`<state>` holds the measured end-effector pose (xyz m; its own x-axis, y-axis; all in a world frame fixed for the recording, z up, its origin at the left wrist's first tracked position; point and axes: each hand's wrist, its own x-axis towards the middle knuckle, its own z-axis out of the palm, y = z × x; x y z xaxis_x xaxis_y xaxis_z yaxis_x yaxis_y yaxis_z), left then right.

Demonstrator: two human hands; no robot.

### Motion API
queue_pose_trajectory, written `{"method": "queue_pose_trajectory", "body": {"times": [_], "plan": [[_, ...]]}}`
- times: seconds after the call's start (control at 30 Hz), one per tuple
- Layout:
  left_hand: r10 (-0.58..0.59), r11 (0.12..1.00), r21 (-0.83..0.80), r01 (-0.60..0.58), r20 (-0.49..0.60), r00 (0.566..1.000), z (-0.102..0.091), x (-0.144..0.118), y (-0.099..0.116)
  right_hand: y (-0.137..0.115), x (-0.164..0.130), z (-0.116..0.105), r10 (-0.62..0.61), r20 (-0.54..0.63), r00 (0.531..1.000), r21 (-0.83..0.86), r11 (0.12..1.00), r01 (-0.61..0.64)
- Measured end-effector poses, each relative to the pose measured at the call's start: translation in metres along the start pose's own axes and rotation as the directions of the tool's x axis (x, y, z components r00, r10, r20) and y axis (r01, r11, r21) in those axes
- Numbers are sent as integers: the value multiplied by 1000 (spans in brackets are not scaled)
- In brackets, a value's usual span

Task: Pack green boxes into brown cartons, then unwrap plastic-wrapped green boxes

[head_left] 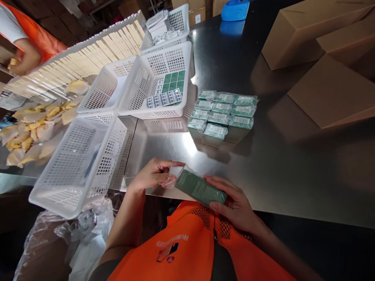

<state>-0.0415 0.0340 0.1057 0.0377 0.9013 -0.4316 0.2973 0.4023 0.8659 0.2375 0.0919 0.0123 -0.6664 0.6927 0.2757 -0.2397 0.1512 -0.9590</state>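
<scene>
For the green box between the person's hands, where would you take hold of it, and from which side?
Probably by its right end, coming from the person's right, with the grip across the width. The green box is long and narrow, and the right hand holds that end; at the other end, the left hand has loose clear wrap.

The box (200, 188) is green, the sheet (164, 98) apparently blue-and-white checked.
</scene>
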Motion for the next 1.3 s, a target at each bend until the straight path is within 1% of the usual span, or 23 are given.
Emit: {"method": "queue_pose_trajectory", "body": {"times": [0.1,0.2,0.3,0.37,0.43,0.47,0.5,0.53,0.57,0.6,0.67,0.73,0.77,0.83,0.87,0.93,1.0,1.07,1.13,1.17,1.2,1.27,1.3], "plan": [[20,1000,3,-20,35,999,1,-1,-3,-2,-1,2,-23,5,1000,-12,1000,23],[115,992,45,-114,-11,993,5,1,-7,-2,-2,4,-41,21,999,-65,997,43],[156,981,121,-149,-53,986,11,5,-7,-1,-1,7,-88,112,990,-145,984,104],[158,967,207,-146,-40,987,15,8,-6,0,-1,8,-144,162,976,-184,967,173],[159,957,251,-144,-40,986,21,12,-5,1,0,9,-201,130,971,-228,947,226],[158,965,222,-140,-67,985,25,13,-6,2,0,10,-222,79,972,-249,940,235],[151,981,142,-135,-109,983,30,14,-7,2,1,11,-236,14,972,-266,936,231],[129,992,11,-129,-159,979,36,15,-8,1,1,12,-243,-57,968,-274,936,219],[88,981,-154,-120,-202,975,43,16,-10,1,1,13,-248,-133,960,-275,939,205],[36,938,-328,-110,-224,974,50,17,-12,1,1,15,-253,-207,945,-267,944,194],[-58,789,-610,-70,-188,980,65,18,-16,0,0,18,-263,-326,908,-248,951,187],[-101,656,-754,-28,-124,987,78,21,-17,-1,-1,22,-287,-392,874,-258,946,195],[-118,608,-794,-22,-118,986,83,22,-16,-1,-1,24,-302,-406,862,-281,939,197],[-180,517,-854,-65,-183,967,94,24,-12,-2,-1,28,-339,-437,833,-337,920,198],[-225,472,-875,-109,-239,945,100,24,-8,-2,0,30,-356,-456,816,-356,913,199],[-308,396,-890,-225,-359,881,111,24,-1,-4,3,35,-375,-493,785,-369,907,202],[-328,370,-859,-355,-478,815,121,22,6,-5,6,41,-381,-540,751,-390,904,178],[-265,407,-774,-484,-608,748,130,21,9,-6,9,47,-372,-588,718,-408,903,133],[-151,478,-652,-589,-721,676,138,22,7,-6,10,53,-361,-620,697,-401,909,114],[-90,523,-568,-635,-778,622,142,23,5,-5,11,55,-353,-627,695,-386,915,116],[-25,572,-466,-675,-832,554,144,24,2,-5,10,58,-342,-631,696,-367,922,121],[126,652,-213,-728,-916,381,145,28,-3,-3,10,62,-315,-647,694,-322,938,126],[205,676,-83,-732,-933,296,143,30,-5,-2,10,64,-297,-653,697,-297,947,126]]}}
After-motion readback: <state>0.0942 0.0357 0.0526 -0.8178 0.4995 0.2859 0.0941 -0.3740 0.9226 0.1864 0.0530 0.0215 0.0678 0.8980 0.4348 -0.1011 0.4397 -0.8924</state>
